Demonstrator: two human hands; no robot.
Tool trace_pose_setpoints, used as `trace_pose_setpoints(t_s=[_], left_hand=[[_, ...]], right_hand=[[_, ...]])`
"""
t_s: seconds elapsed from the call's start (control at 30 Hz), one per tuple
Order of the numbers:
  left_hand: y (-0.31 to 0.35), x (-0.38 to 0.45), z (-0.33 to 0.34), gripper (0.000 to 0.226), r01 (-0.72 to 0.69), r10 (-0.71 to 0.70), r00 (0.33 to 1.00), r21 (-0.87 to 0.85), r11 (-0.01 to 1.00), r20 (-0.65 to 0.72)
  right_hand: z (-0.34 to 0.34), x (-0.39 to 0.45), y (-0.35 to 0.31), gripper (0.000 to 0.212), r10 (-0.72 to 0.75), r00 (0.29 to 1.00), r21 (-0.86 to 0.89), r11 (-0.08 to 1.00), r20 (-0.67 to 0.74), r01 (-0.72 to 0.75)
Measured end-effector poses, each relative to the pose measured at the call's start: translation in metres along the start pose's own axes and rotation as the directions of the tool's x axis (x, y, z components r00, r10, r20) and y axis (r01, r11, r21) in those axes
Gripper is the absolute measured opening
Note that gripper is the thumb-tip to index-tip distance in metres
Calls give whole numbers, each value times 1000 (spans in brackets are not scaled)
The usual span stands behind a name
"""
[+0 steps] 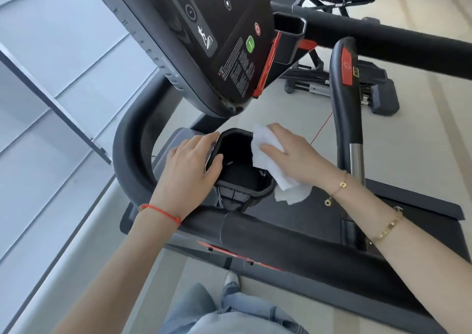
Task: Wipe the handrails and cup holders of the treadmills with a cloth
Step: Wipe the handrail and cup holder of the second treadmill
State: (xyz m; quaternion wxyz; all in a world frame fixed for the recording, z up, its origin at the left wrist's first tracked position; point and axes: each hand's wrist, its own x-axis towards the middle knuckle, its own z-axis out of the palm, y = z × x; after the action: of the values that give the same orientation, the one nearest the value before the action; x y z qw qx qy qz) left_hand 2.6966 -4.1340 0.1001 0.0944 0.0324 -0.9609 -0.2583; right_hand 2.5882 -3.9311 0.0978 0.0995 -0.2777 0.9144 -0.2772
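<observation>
A black cup holder [240,165] sits below the tilted console [204,34] of a treadmill [293,234], just beside the curved left handrail [127,160]. The left hand [190,170] grips the holder's left rim — thumb hooked inside, fingers curled over the outer edge. The right hand [293,154] presses a white cloth [268,160] against the right rim, fingers close together and fairly straight; the cloth drapes over that edge, its tail hanging down outside the holder. A second holder [290,30] shows at the console's far side, next to the long right handrail [383,37]. The floor [421,142] is pale — a light panelled wall [51,65] runs along the left. More gym machines [339,78] stand beyond.
</observation>
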Motion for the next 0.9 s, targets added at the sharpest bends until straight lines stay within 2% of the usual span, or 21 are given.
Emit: trace_pose_setpoints(t_s=[0.1,0.17,0.3,0.5,0.57,0.7,0.77,0.9], left_hand=[[1,1,-1,43,-2,2,1000,-34,999,21],[2,2,-1,44,-10,11,999,-42,999,30],[-1,2,0,43,-30,32,999,-51,998,30],[-7,3,-1,48,-34,38,997,-60,998,69],[-8,4,-1,50,-51,55,995,-52,997,89],[-12,6,-2,52,-96,97,989,-18,995,110],[-13,6,-2,52,-101,104,988,-34,994,112],[-15,6,-1,53,-114,118,987,-47,992,106]], right_hand=[[-2,0,-4,31,-65,998,-101,993,9,66],[-1,18,-19,34,-141,988,-203,967,67,152],[6,46,-36,35,-213,966,-284,927,145,247],[2,1,-4,33,-24,1000,-110,994,-11,23],[0,2,-7,32,-28,1000,-111,993,-3,28],[4,32,-30,35,-116,988,-225,965,102,136],[6,34,-33,35,-102,990,-230,966,98,122],[7,-6,-18,38,68,997,-16,998,-40,-68]])
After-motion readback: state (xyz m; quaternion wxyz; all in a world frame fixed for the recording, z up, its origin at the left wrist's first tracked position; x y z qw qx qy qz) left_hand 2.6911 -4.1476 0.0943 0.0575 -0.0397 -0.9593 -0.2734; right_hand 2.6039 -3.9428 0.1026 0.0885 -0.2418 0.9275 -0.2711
